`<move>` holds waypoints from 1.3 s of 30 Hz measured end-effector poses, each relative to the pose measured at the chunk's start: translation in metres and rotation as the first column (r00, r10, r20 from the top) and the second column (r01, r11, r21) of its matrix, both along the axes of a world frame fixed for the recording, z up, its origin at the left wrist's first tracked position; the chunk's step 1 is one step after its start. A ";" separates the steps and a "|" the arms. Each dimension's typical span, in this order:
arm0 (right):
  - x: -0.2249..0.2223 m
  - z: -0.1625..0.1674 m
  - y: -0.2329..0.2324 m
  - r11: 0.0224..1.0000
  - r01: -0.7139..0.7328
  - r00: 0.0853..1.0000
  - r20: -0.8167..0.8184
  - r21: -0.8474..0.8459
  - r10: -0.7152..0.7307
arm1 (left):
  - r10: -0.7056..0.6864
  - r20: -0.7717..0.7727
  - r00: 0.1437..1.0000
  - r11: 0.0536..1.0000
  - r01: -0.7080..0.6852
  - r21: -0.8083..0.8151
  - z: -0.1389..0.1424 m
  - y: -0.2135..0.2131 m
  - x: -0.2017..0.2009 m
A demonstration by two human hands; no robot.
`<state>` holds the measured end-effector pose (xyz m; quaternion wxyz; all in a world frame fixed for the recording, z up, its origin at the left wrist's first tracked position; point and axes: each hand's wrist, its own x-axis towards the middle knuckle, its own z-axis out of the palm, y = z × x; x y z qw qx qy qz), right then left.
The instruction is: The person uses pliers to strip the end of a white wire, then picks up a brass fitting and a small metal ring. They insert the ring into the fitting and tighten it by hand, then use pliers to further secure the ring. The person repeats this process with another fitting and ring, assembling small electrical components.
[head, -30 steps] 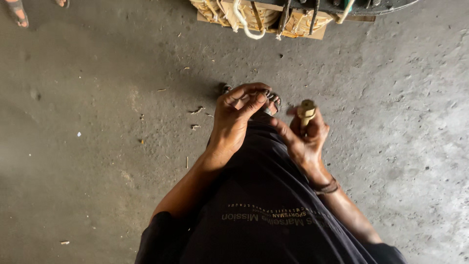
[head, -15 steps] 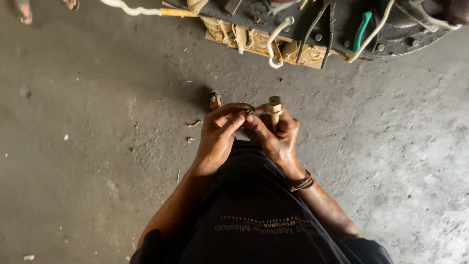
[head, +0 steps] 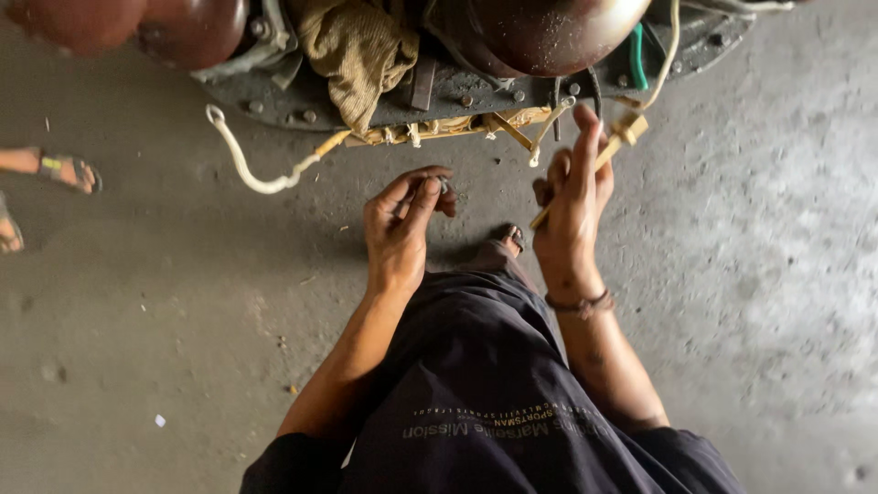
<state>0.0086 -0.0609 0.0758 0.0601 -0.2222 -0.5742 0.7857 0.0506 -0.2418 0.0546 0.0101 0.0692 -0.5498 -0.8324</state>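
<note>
The right hand (head: 574,206) is raised toward the dark metal base plate (head: 457,87), its fingers wrapped round a slim yellowish rod (head: 599,155) whose upper end sits just below the plate's edge. The left hand (head: 402,229) – lower, well short of the plate – pinches a small dark nut (head: 443,186) between thumb and fingertips. A white cord (head: 251,169) loops out from under the plate – and a tan cloth (head: 357,46) drapes over its top.

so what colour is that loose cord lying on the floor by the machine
White: the looped cord lies on the grey floor, left of the left hand. Head view shows it best.
</note>
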 end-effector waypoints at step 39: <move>0.023 -0.036 0.038 0.976 -0.190 0.981 0.018 -0.107 0.193 | -0.455 0.144 0.879 0.883 0.466 -0.053 0.001 0.097 -0.078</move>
